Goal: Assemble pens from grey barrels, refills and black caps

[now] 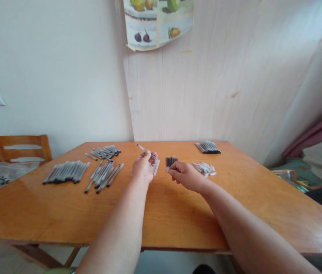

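Plainly, a left hand (145,168) is gripping a pen (141,147) above a table (183,224) while a right hand (186,175) is hovering nearby

From where I am standing, a person's two bare forearms (126,217) are spanning the near half of the orange wooden table. The pen is sitting between the left thumb and fingers, clear of the tabletop, and it is slanting so that one end is pointing up and to the left. A few pale sticks (156,169) are showing just to the right of that hand, partly hidden by it.

The right hand is curling its thumb and fingers together over the near end of a small row of dark, thin sticks (171,161); I cannot tell whether it is pinching anything. A loose heap of short white pieces (206,169) is lying just to its right.

Farther back on the right, a tidy bundle of pens (208,147) with dark ends is resting near the far edge. On the left side, three more groups are lying: a side-by-side row (67,172) with its dark ends facing the person, a looser heap (105,175) between that row and the left hand, and another heap (105,152) behind.

Beyond the table's left end, a wooden chair (20,141) is standing. On the wall (52,61), a sheet of painted fruit (159,23) is hanging.
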Tool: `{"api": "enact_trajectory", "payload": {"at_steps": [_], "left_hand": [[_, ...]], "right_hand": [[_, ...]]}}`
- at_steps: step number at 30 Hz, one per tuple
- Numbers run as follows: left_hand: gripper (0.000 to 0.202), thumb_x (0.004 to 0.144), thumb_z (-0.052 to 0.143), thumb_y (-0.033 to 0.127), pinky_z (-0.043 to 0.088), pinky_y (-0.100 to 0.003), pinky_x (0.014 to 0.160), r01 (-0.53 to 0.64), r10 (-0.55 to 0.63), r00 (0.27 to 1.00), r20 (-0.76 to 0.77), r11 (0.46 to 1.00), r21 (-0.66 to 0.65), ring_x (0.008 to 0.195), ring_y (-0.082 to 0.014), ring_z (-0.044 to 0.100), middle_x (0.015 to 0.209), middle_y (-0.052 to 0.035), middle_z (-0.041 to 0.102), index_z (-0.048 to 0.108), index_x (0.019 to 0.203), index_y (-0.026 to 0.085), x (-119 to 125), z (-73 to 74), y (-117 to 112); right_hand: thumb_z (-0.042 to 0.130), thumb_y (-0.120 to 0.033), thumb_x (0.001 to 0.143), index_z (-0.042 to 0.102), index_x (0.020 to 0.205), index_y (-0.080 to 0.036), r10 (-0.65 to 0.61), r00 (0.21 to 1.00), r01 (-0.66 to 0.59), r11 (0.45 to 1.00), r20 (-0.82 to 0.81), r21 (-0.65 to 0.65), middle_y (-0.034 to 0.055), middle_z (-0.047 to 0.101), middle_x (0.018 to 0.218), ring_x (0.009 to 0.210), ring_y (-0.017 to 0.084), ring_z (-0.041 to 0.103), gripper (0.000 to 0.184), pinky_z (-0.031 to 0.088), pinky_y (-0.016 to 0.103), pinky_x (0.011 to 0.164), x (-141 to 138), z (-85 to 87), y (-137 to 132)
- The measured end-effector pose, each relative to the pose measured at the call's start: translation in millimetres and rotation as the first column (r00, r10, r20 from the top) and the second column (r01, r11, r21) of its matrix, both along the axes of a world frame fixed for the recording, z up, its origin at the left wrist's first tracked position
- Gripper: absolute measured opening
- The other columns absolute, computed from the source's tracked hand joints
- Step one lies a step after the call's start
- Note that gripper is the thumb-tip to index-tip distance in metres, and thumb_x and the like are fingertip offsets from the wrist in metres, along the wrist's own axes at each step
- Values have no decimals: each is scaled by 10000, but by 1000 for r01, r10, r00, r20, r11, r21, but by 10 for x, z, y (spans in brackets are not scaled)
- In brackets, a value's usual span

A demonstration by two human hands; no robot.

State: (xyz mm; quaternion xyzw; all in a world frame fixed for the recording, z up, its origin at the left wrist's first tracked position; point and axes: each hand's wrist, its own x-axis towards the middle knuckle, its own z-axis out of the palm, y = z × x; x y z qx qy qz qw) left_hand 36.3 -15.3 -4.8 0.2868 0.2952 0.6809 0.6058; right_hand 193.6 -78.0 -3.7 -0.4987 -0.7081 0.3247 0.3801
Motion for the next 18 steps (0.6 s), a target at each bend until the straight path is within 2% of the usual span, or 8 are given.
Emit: {"api": "enact_trajectory", "payload": {"at_steps": [2,5,8,10,14,18], "left_hand": [[80,817,596,175,450,-208,663,-57,57,998,3,998,-16,674,-88,628,717,-16,648,519,797,169,-88,27,53],[79,814,598,194,456,-225,669,-28,28,1000,-13,999,-24,715,-109,643,759,-32,665,522,808,176,-128,30,90],[113,796,621,234,454,-238,662,-13,12,998,-54,1000,-24,746,-127,652,811,-44,677,523,817,181,-85,-4,89],[148,775,641,265,445,-237,643,-28,25,994,-108,999,-25,755,-132,651,848,-49,682,531,833,185,-58,-24,78],[187,734,671,300,393,-203,560,-120,109,949,-297,993,-17,677,-109,603,857,-43,689,566,838,187,-39,-26,38],[152,731,668,277,356,-182,497,-152,152,915,-374,988,31,533,-67,495,775,-38,679,576,783,168,-19,-10,-6]], "right_hand": [[530,-369,812,578,749,-188,-41,998,39,998,39,42,-2,606,614,497,92,521,198,346,199,460,23,8,-15],[500,-393,827,599,779,-197,-171,985,167,980,27,113,-5,594,600,506,102,521,225,353,207,480,106,19,22],[493,-427,827,637,781,-201,-353,930,319,912,98,256,6,592,611,586,128,537,272,353,224,527,288,19,125],[480,-446,826,654,780,-190,-481,869,424,845,115,326,23,611,650,615,141,537,313,351,239,549,462,4,213],[475,-456,812,688,856,-172,-686,712,626,717,150,306,55,644,709,664,175,560,357,374,267,593,843,-54,369],[474,-422,807,706,919,-176,-765,570,727,640,302,250,119,679,822,774,230,601,357,401,308,651,1107,-111,431]]}}
